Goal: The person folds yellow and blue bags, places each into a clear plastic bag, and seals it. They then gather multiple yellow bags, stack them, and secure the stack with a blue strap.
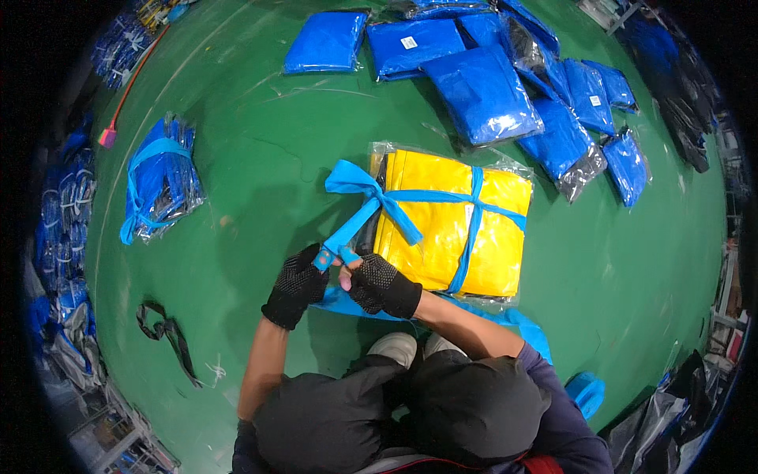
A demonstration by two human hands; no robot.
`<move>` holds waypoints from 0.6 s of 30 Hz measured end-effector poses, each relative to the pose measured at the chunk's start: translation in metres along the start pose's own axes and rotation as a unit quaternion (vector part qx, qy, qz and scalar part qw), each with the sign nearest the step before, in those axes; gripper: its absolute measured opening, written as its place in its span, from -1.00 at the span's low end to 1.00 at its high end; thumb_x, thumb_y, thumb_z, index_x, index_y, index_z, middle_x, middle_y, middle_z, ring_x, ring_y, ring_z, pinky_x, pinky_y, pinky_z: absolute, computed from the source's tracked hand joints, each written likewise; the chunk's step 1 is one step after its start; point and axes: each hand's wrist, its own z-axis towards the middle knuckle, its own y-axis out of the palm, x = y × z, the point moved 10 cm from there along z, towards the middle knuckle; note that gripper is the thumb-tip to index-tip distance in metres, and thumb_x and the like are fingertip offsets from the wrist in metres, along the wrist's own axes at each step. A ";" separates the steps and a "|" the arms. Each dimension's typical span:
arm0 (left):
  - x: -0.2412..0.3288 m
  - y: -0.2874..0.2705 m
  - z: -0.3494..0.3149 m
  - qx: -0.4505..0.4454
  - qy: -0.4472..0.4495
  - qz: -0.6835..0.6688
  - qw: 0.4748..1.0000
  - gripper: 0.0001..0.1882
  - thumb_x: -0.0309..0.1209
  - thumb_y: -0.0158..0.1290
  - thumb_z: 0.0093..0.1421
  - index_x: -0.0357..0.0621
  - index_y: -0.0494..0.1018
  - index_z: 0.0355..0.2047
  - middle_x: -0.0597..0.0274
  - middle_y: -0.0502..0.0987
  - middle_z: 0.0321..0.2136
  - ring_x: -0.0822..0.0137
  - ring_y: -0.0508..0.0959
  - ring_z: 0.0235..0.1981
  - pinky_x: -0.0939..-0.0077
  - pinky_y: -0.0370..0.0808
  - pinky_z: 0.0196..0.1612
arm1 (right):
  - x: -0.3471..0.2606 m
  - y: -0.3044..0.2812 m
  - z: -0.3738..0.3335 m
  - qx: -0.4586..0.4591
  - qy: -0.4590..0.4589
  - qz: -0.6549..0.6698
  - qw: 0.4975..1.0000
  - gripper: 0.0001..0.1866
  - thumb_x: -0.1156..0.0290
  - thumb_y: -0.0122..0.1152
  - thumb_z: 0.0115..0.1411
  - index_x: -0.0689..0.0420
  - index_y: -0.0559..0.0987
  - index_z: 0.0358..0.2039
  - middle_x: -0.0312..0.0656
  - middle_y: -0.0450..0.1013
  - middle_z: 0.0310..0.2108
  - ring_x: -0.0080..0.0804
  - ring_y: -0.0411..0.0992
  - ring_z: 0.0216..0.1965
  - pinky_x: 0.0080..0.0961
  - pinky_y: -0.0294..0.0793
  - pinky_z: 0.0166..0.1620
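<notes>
A yellow folded bundle [434,229] in clear plastic lies on the floor in front of my knees. A flat blue fabric strip [430,196] crosses it both ways and is knotted at its left edge. One tail stands up from the knot, and another runs down toward me. My left hand [290,291], in a black dotted glove with bare fingertips, is closed on that lower part of the strip. My right hand [384,287], gloved alike, pinches the strip just beside it, near the bundle's lower left corner. More blue strip passes under my right wrist.
Several blue packages in clear plastic [482,95] lie at the far right. A tied blue bundle [162,178] sits at the left, with a black strap [170,336] nearer. A blue strip roll [585,393] lies right of my knee. Stacked bundles [67,213] line the left edge.
</notes>
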 end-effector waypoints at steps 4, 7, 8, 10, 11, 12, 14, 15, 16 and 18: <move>-0.005 -0.004 0.001 0.002 0.006 -0.020 1.000 -0.65 -0.11 0.06 0.20 -0.16 0.45 -0.23 0.48 0.33 -0.66 0.60 0.27 -0.69 0.65 0.11 -0.65 | 0.003 0.002 0.000 0.026 0.072 -0.062 0.995 -0.47 -0.19 -0.10 0.22 0.09 0.47 -0.41 -0.38 0.15 -0.80 -0.61 0.09 -0.83 -0.65 -0.02 -0.76; -0.020 -0.003 -0.001 -0.016 -0.038 -0.086 0.995 -0.68 -0.21 0.08 0.18 -0.17 0.45 -0.18 0.45 0.38 -0.62 0.60 0.29 -0.67 0.67 0.15 -0.63 | 0.006 -0.001 -0.003 0.045 0.118 -0.033 0.991 -0.45 -0.20 -0.07 0.20 0.09 0.47 -0.51 -0.37 0.14 -0.82 -0.60 0.09 -0.84 -0.63 -0.03 -0.76; -0.026 -0.004 -0.001 -0.017 -0.056 -0.101 0.993 -0.69 -0.25 0.08 0.18 -0.18 0.44 -0.16 0.44 0.40 -0.61 0.61 0.29 -0.67 0.68 0.16 -0.62 | -0.002 0.001 -0.001 0.036 0.081 -0.059 0.994 -0.50 -0.12 -0.07 0.24 0.08 0.47 -0.52 -0.35 0.18 -0.81 -0.60 0.13 -0.83 -0.60 0.02 -0.76; -0.027 -0.007 0.003 -0.005 -0.030 -0.050 0.998 -0.71 -0.32 0.08 0.17 -0.19 0.43 -0.14 0.40 0.43 -0.57 0.59 0.33 -0.63 0.68 0.23 -0.58 | -0.001 -0.003 0.001 0.027 0.065 -0.120 0.990 -0.56 -0.06 -0.04 0.24 0.07 0.47 -0.45 -0.33 0.23 -0.78 -0.60 0.18 -0.80 -0.60 0.09 -0.73; -0.026 -0.009 0.004 0.004 -0.014 0.007 1.000 -0.72 -0.36 0.07 0.16 -0.20 0.43 -0.13 0.39 0.45 -0.56 0.58 0.35 -0.61 0.67 0.26 -0.56 | -0.008 -0.002 0.006 0.027 0.007 -0.155 0.988 -0.59 -0.03 -0.03 0.25 0.07 0.47 -0.44 -0.33 0.24 -0.77 -0.60 0.21 -0.78 -0.60 0.13 -0.71; -0.026 -0.008 0.004 0.008 -0.004 -0.001 1.000 -0.70 -0.28 0.04 0.19 -0.22 0.42 -0.17 0.34 0.44 -0.57 0.55 0.36 -0.60 0.61 0.29 -0.54 | -0.015 -0.002 0.008 0.031 -0.050 -0.189 0.980 -0.62 -0.01 -0.02 0.25 0.07 0.47 -0.42 -0.32 0.26 -0.76 -0.60 0.23 -0.76 -0.60 0.16 -0.69; -0.025 -0.006 0.003 0.016 0.023 0.035 0.999 -0.61 -0.12 -0.02 0.24 -0.27 0.39 -0.24 0.25 0.42 -0.61 0.47 0.37 -0.58 0.48 0.34 -0.50 | -0.037 0.004 0.010 0.047 -0.214 -0.246 0.944 -0.65 0.04 -0.01 0.24 0.08 0.46 -0.42 -0.30 0.30 -0.73 -0.56 0.28 -0.71 -0.58 0.22 -0.63; -0.025 -0.007 0.006 0.017 0.027 0.064 0.997 -0.62 -0.13 -0.02 0.24 -0.27 0.39 -0.24 0.23 0.43 -0.60 0.46 0.38 -0.58 0.47 0.35 -0.50 | -0.030 0.002 0.014 0.048 -0.187 -0.253 0.948 -0.66 0.06 0.00 0.25 0.09 0.47 -0.42 -0.28 0.32 -0.71 -0.50 0.31 -0.69 -0.54 0.26 -0.61; -0.026 -0.009 0.008 0.019 0.030 0.092 0.995 -0.62 -0.14 -0.02 0.24 -0.28 0.39 -0.24 0.21 0.43 -0.59 0.46 0.39 -0.57 0.46 0.36 -0.49 | -0.015 -0.006 0.014 0.047 -0.113 -0.243 0.962 -0.65 0.08 -0.01 0.25 0.13 0.47 -0.43 -0.23 0.36 -0.69 -0.40 0.34 -0.67 -0.47 0.30 -0.58; -0.031 -0.010 0.009 0.020 0.027 0.122 0.992 -0.64 -0.16 -0.01 0.23 -0.28 0.39 -0.25 0.16 0.45 -0.58 0.43 0.41 -0.56 0.44 0.37 -0.48 | 0.009 -0.012 0.014 0.021 0.006 -0.168 0.986 -0.67 0.11 0.00 0.24 0.12 0.46 -0.47 -0.24 0.36 -0.68 -0.40 0.33 -0.67 -0.48 0.29 -0.58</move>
